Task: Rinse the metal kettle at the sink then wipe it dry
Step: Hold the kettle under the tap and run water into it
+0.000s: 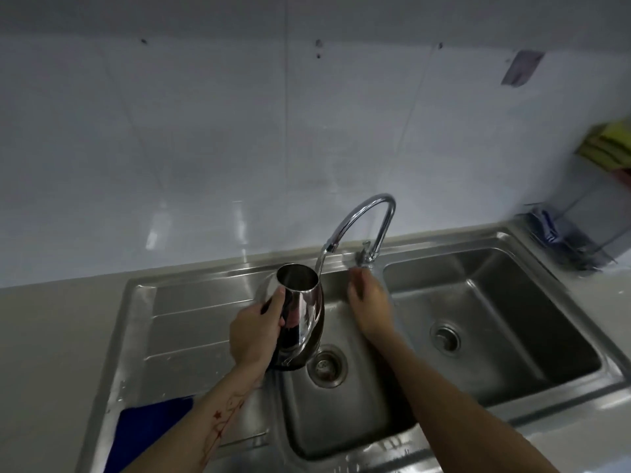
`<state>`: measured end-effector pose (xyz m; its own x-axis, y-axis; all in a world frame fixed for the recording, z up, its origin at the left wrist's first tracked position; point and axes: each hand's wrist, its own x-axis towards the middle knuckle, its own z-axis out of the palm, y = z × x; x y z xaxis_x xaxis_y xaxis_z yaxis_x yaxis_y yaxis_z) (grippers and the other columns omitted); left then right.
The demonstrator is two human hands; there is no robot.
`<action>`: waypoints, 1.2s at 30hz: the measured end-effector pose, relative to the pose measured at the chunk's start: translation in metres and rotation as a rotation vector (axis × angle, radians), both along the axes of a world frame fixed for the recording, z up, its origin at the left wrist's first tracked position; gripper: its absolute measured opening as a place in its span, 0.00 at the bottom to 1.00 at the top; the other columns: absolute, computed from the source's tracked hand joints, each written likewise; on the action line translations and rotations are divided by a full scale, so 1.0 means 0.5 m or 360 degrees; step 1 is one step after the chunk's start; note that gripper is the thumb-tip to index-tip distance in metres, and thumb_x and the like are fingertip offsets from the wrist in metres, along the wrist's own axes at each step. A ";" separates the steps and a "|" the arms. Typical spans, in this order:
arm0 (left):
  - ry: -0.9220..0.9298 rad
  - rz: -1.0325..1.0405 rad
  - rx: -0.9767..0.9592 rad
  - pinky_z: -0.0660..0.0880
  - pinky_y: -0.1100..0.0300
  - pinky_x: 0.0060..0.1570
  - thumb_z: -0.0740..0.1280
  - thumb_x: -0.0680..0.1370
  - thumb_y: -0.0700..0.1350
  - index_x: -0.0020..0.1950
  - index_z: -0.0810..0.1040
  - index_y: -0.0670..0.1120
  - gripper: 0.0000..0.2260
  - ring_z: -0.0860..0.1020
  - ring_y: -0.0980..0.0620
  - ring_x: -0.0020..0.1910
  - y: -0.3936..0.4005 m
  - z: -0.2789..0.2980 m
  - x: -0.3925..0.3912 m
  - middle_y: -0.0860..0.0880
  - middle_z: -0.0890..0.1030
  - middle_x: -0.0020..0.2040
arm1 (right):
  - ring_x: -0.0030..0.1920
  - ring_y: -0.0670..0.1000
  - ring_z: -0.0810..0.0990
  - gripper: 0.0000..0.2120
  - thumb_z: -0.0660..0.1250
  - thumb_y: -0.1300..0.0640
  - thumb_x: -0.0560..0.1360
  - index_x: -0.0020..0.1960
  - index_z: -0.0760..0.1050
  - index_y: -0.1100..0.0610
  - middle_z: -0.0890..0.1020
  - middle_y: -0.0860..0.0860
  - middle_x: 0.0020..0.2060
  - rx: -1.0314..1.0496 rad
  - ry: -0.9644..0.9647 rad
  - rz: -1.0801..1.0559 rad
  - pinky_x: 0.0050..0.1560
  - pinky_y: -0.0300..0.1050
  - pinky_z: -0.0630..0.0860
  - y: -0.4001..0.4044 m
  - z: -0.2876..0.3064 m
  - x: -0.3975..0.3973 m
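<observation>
The shiny metal kettle (pixel 300 315) hangs tilted over the left sink basin (pixel 345 414), its open mouth up under the curved faucet (pixel 370 216). Water streams from the spout to the kettle's rim. My left hand (pixel 252 332) grips the kettle by its dark handle side. My right hand (pixel 368 302) reaches toward the tap lever (pixel 363 256) at the faucet's base, fingertips just below it, holding nothing. A blue cloth (pixel 150 428) lies on the draining board at the front left.
The right basin (pixel 495 322) with its drain sits beside the left one. A wire rack (pixel 577 240) with a blue cloth and green sponges stands at the far right by the tiled wall. Grey counter surrounds the sink.
</observation>
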<state>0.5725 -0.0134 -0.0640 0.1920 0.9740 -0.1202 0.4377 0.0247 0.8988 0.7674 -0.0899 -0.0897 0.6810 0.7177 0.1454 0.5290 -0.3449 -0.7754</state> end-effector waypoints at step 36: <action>0.0107 -0.0109 -0.0342 0.76 0.56 0.38 0.62 0.74 0.67 0.27 0.75 0.46 0.27 0.76 0.50 0.26 0.099 0.003 0.149 0.49 0.78 0.25 | 0.46 0.47 0.76 0.19 0.58 0.71 0.76 0.61 0.77 0.59 0.82 0.56 0.55 -0.0122 0.0057 0.0062 0.38 0.22 0.68 0.108 -0.084 0.128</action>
<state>0.6470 0.0362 -0.0625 0.2415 0.9095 -0.3383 0.5036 0.1805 0.8449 0.8313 -0.0359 -0.1318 0.6562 0.7518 0.0648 0.5155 -0.3840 -0.7660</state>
